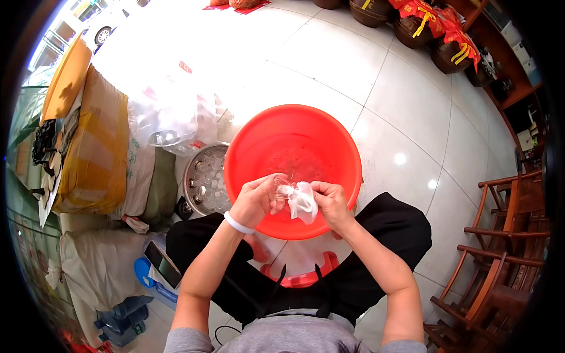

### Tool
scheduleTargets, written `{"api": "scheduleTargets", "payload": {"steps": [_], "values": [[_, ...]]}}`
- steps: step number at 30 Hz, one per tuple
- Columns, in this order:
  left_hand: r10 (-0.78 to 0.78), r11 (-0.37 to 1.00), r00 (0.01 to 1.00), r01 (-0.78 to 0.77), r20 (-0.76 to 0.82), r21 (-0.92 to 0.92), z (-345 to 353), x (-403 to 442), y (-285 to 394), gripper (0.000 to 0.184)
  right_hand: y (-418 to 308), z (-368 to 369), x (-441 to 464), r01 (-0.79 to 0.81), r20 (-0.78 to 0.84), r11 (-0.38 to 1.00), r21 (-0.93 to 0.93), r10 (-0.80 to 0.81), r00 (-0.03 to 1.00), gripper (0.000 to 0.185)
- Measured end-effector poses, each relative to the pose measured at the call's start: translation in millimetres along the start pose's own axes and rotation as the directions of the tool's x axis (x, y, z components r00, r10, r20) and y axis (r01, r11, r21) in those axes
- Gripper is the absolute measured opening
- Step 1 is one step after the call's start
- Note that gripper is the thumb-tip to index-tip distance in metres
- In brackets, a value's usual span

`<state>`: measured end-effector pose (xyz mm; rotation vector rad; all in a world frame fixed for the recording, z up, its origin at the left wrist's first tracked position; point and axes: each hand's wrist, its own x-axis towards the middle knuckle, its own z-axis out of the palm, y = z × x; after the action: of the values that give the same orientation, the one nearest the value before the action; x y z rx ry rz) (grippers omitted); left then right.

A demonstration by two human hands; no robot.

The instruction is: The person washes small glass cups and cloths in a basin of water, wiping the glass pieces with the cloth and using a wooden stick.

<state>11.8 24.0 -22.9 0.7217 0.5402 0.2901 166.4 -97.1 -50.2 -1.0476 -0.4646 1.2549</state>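
Over the near part of a red plastic basin (pixel 247 141), both hands meet in front of my body. My left hand (pixel 254 199), with a white band at the wrist, is closed around a small clear piece (pixel 279 191) that looks like a little glass; fingers hide part of it. Against it lies a thin white cloth (pixel 302 203), bunched up and pinched between the fingers of my right hand (pixel 332 206). Shallow water appears to lie in the basin's bottom. Touching the basin's left side is a round metal bowl (pixel 189 182) holding several clear glass-like pieces.
Clear plastic bags (pixel 170 117) and a taped carton (pixel 94 141) stand at left. A phone (pixel 162 263) lies beside my leg near a blue container (pixel 144 273). Wooden chairs (pixel 488 270) are at right; dark jars with red covers (pixel 412 29) stand at the back.
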Motion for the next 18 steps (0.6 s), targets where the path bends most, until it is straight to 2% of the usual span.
{"api": "scheduleTargets", "payload": {"steps": [1, 2, 4, 6, 7, 9, 10, 11, 12, 13, 14, 16, 18], "values": [[-0.036, 0.999, 0.999, 0.037, -0.022, 0.024, 0.4, -0.8, 2.0, 0.04, -3.7, -0.2, -0.9, 0.067, 0.048, 0.986, -0.151, -0.06, 0.997, 0.011], [-0.035, 0.999, 0.999, 0.035, -0.022, 0.023, -1.7, -1.1, 3.1, 0.04, -6.8, -0.7, -0.9, 0.067, 0.049, 0.986, -0.152, -0.06, 0.997, 0.011], [-0.129, 0.992, 0.992, 0.129, 0.006, -0.004, -6.8, -1.4, 3.9, 0.041, -10.6, -1.4, -0.6, 0.288, 0.221, 0.837, -0.464, -0.206, 0.953, 0.009], [-0.112, 0.993, 0.994, 0.113, 0.018, -0.032, -8.8, -1.6, 1.3, 0.04, -8.2, -0.3, -0.5, 0.284, 0.214, 0.85, -0.444, -0.207, 0.955, 0.008], [-0.096, 0.993, 0.995, 0.098, 0.03, -0.059, -9.1, -2.3, 0.6, 0.039, -6.1, 1.1, -1.2, 0.14, 0.106, 0.95, -0.278, -0.115, 0.988, 0.009], [-0.038, 0.998, 0.999, 0.04, 0.033, -0.051, -2.7, -3.7, -0.4, 0.038, -3.1, 0.2, -0.9, -0.086, -0.006, 0.994, 0.061, 0.087, 0.996, 0.014], [0.02, 0.999, 0.999, -0.018, 0.037, -0.045, 0.8, -3.8, -1.8, 0.037, -2.5, 1.6, -0.4, -0.086, -0.005, 0.994, 0.061, 0.086, 0.996, 0.014], [0.022, 0.999, 0.999, -0.02, 0.037, -0.046, 3.0, -3.2, -3.8, 0.037, -1.9, 4.0, 0.5, -0.126, -0.05, 0.969, 0.211, 0.14, 0.989, 0.016], [0.088, 0.996, 0.995, -0.089, 0.046, 0.008, 5.4, -2.4, -5.7, 0.038, -1.9, 5.0, 1.1, -0.155, -0.086, 0.921, 0.358, 0.198, 0.976, 0.019], [0.154, 0.986, 0.986, -0.157, 0.059, 0.062, 7.5, -1.5, -7.6, 0.038, 1.6, 2.2, 2.0, -0.174, -0.058, 0.895, 0.411, 0.216, 0.975, 0.021], [0.155, 0.985, 0.986, -0.158, 0.062, 0.062, 9.6, -1.0, -9.1, 0.038, 1.1, 2.9, 1.6, -0.172, -0.06, 0.896, 0.41, 0.214, 0.975, 0.021], [0.195, 0.974, 0.981, -0.192, -0.013, 0.121, 12.8, -1.2, -10.0, 0.039, -0.2, 6.6, 1.3, -0.193, -0.066, 0.851, 0.489, 0.256, 0.964, 0.022], [0.158, 0.981, 0.987, -0.159, 0.021, 0.108, 10.0, -1.5, -6.4, 0.038, 0.5, 4.7, 2.3, -0.175, -0.069, 0.877, 0.446, 0.229, 0.971, 0.022]]}}
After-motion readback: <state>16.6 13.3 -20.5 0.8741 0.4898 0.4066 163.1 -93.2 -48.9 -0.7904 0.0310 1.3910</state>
